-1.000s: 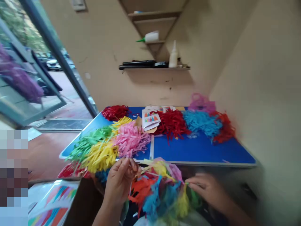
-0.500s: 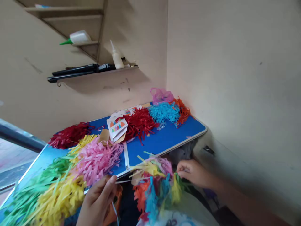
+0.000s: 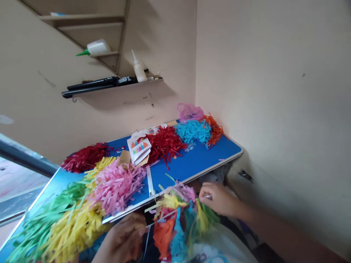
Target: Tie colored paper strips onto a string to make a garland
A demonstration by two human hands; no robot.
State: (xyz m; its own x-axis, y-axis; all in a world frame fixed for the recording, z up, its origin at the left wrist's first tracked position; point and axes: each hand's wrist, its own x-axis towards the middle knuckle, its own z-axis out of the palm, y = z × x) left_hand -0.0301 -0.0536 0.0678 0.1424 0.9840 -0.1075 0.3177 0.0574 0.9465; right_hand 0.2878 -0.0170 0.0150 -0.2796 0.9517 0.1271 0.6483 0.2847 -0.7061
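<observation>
My left hand (image 3: 127, 233), smeared by motion, pinches a thin white string (image 3: 164, 218) in front of the table edge. The string runs right across a bunch of small paper tassels over my lap: orange (image 3: 163, 235), blue (image 3: 178, 237), yellow (image 3: 202, 218) and pink (image 3: 185, 190). At the right end of the bunch my right hand (image 3: 216, 198) is closed, a bit of white string showing at its fingertips. Left of the bunch, a pink fringed paper pile (image 3: 119, 186) lies on the blue table (image 3: 192, 160).
Green (image 3: 55, 208), yellow (image 3: 78, 226), dark red (image 3: 86, 157), red (image 3: 166, 144), light blue (image 3: 193, 130) and orange (image 3: 215, 129) paper piles cover parts of the table. Printed cards (image 3: 139, 149) lie mid-table. A wall shelf (image 3: 115, 86) holds a glue bottle (image 3: 139, 71).
My left hand has moved slightly right and down, towards the tassels, its fingers now blurred. My right hand has shifted slightly left. The camera view has shifted a little.
</observation>
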